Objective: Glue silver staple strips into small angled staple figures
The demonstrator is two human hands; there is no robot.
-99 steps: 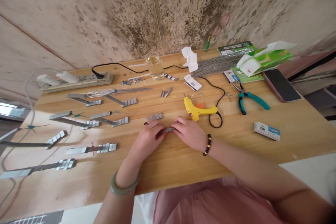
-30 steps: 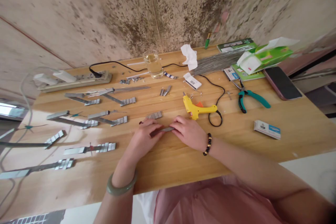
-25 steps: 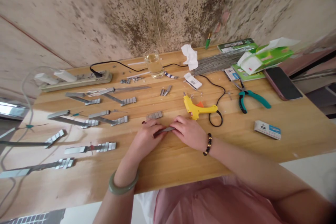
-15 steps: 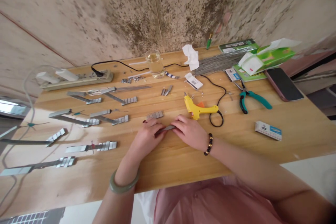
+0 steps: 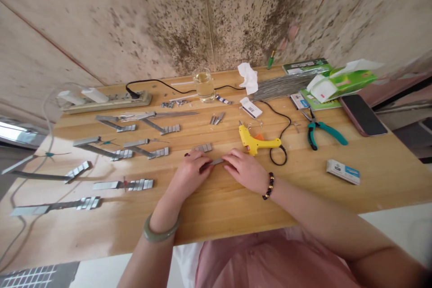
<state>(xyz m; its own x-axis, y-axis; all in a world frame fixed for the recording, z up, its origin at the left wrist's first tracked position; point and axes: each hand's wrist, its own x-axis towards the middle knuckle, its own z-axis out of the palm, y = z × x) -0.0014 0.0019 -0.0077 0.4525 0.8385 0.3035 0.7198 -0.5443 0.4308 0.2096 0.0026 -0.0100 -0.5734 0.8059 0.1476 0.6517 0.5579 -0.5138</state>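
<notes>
Low over the front middle of the table, a thin grey staple strip (image 5: 216,161) lies between my two hands. My left hand (image 5: 191,171) wraps its fingers round the strip's left end and covers that part. Against the right end, the fingertips of my right hand (image 5: 245,168) pinch it. Just beyond my left hand sits a ribbed block of staple strips (image 5: 204,147), partly hidden by the fingers. A yellow glue gun (image 5: 259,142) lies right behind my right hand.
Several grey staple-strip assemblies (image 5: 138,184) fill the left side. A power strip (image 5: 111,102), a glass of yellowish liquid (image 5: 204,87) and a wire bundle (image 5: 286,85) stand at the back. Pliers (image 5: 326,130), a phone (image 5: 364,114) and a small box (image 5: 343,172) lie to the right.
The view has shifted slightly. My right hand's fingers have loosened a little and sit nearer the strip's end, so more of the strip shows. The left hand keeps its hold.
</notes>
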